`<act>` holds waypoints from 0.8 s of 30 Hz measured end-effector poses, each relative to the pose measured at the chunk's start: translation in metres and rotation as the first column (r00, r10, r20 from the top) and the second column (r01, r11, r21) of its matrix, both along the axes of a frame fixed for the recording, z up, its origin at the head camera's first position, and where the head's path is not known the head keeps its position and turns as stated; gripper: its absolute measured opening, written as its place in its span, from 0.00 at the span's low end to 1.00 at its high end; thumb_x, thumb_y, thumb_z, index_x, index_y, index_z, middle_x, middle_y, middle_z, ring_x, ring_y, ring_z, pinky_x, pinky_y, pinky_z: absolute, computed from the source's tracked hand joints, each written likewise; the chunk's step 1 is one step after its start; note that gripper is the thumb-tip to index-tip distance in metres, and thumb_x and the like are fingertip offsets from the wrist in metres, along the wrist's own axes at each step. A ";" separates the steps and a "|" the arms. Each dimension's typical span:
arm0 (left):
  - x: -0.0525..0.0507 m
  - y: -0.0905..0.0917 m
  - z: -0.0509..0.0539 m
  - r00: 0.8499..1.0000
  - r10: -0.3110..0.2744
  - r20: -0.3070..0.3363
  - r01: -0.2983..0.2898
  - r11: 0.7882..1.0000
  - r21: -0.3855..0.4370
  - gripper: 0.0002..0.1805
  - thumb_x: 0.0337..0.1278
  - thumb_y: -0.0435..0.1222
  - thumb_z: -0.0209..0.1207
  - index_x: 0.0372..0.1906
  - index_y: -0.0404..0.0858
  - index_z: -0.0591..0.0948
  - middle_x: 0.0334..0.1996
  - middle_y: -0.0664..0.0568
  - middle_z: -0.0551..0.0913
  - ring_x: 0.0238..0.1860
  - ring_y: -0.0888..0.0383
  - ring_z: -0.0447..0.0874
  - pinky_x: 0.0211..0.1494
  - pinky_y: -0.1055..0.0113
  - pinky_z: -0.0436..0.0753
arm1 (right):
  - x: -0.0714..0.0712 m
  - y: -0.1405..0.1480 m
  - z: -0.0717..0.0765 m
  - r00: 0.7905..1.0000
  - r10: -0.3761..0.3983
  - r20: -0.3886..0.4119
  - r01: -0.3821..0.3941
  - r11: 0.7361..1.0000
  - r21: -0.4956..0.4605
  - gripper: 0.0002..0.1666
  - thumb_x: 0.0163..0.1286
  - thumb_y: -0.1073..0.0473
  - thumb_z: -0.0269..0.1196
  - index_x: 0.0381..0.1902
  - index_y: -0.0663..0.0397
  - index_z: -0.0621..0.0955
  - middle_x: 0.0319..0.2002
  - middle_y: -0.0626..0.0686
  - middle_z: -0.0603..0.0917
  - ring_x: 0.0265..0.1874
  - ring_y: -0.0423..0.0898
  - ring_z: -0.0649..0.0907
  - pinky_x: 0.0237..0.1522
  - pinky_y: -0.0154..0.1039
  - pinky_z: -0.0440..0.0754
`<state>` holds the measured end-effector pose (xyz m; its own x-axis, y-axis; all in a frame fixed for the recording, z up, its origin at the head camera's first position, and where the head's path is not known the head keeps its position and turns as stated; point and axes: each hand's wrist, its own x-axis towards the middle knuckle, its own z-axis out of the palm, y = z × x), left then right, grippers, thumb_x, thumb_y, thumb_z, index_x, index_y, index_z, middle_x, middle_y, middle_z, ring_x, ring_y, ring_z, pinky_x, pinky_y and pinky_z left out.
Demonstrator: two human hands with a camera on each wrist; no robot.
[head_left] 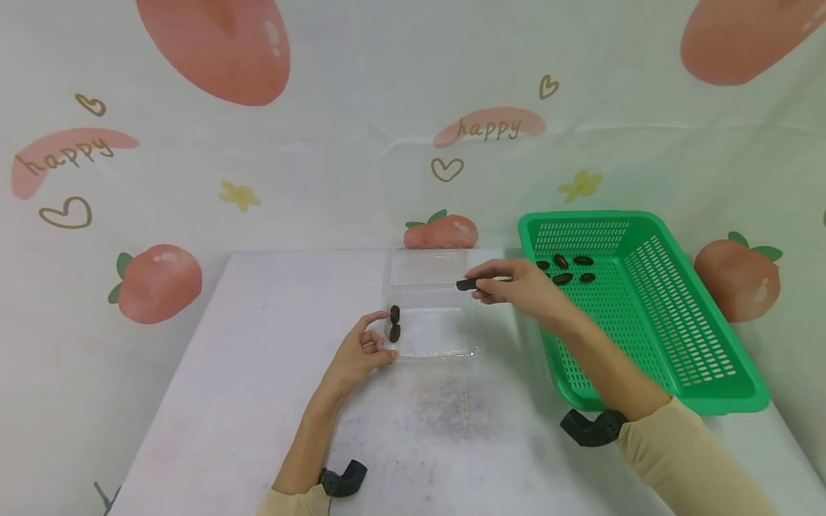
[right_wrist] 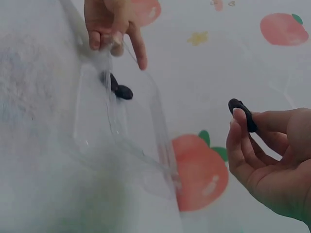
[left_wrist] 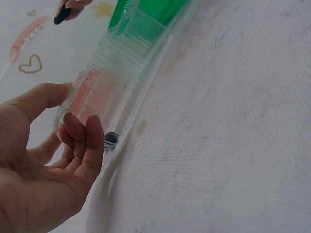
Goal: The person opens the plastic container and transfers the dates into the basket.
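Observation:
A clear plastic box [head_left: 439, 333] lies with its lid [head_left: 427, 269] folded back on the table. Two dark brown dates [head_left: 395, 324] sit in line along its left side. My left hand [head_left: 358, 352] holds the box by its left edge, thumb at the near corner and index finger by the farther date. Above the box's right side, my right hand [head_left: 516, 287] pinches another date [head_left: 466, 284] between thumb and fingertips. That date [right_wrist: 243, 114] also shows clearly in the right wrist view, apart from the box.
At the right stands a green plastic basket [head_left: 710, 301] with several dates [head_left: 563, 278] near its far left corner. My right forearm crosses over the basket. A printed cloth [head_left: 335, 143] hangs behind the white table [head_left: 258, 373].

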<state>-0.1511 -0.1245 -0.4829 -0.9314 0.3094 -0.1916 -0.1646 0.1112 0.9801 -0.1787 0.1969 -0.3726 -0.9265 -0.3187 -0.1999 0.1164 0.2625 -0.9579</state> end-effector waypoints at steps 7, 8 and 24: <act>0.000 0.000 0.000 1.000 0.001 0.000 -0.001 1.000 -0.001 0.42 0.50 0.21 0.65 0.71 0.41 0.66 0.28 0.53 0.69 0.28 0.62 0.73 0.38 0.71 0.77 | -0.004 0.030 0.001 1.000 -0.024 -0.018 0.024 1.000 -0.007 0.20 0.72 0.58 0.63 0.59 0.61 0.80 0.55 0.57 0.83 0.46 0.45 0.86 0.55 0.38 0.79; 0.001 0.000 0.000 1.000 0.001 0.000 -0.001 1.000 0.000 0.42 0.50 0.21 0.65 0.71 0.41 0.66 0.28 0.53 0.69 0.28 0.62 0.73 0.38 0.71 0.77 | -0.004 0.034 0.001 0.999 -0.028 -0.019 0.028 1.000 0.001 0.21 0.72 0.58 0.64 0.59 0.62 0.79 0.56 0.56 0.81 0.46 0.45 0.86 0.55 0.38 0.79; 0.002 0.001 -0.002 1.000 0.028 0.004 -0.028 1.000 0.012 0.42 0.49 0.21 0.65 0.71 0.45 0.67 0.29 0.54 0.70 0.28 0.61 0.74 0.37 0.71 0.77 | -0.017 0.100 0.000 0.996 -0.084 0.003 0.083 0.991 0.103 0.29 0.74 0.49 0.61 0.66 0.60 0.74 0.52 0.44 0.82 0.50 0.39 0.83 0.50 0.32 0.79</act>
<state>-0.1493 -0.1239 -0.4852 -0.9390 0.2856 -0.1916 -0.1713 0.0947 0.9807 -0.1961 0.2972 -0.3729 -0.9474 -0.2174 -0.2349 0.1494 0.3488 -0.9252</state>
